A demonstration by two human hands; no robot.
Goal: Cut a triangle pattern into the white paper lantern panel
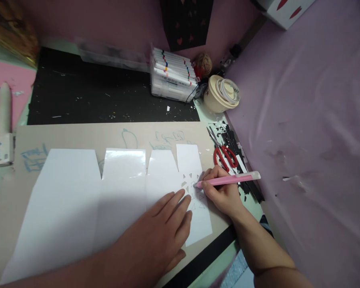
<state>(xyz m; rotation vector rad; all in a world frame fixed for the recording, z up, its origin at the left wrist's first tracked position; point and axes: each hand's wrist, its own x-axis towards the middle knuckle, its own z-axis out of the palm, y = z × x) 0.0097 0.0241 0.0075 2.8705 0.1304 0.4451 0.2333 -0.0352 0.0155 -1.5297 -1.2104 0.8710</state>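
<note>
A large white paper sheet (pixel 120 200) with notched flaps along its far edge lies flat on the beige board. My left hand (pixel 168 224) rests palm down on its right part, fingers stretched out. My right hand (pixel 220 192) is closed round a slim pink craft knife (pixel 225 180) with a pale end, held like a pen. Its tip touches the rightmost panel, among small triangular holes and pencilled triangles. Just beyond my right hand lie red-handled scissors (pixel 225 157), blades pointing away.
Black and white paper strips (pixel 237 148) lie along the right wall. A marker case (pixel 174 76) and a cream tub (pixel 219 94) stand at the back. Paper scraps dot the black mat (pixel 93 92). A whitish stick-shaped tool (pixel 4 120) lies at left. The beige board (pixel 78 134) bears blue drawings.
</note>
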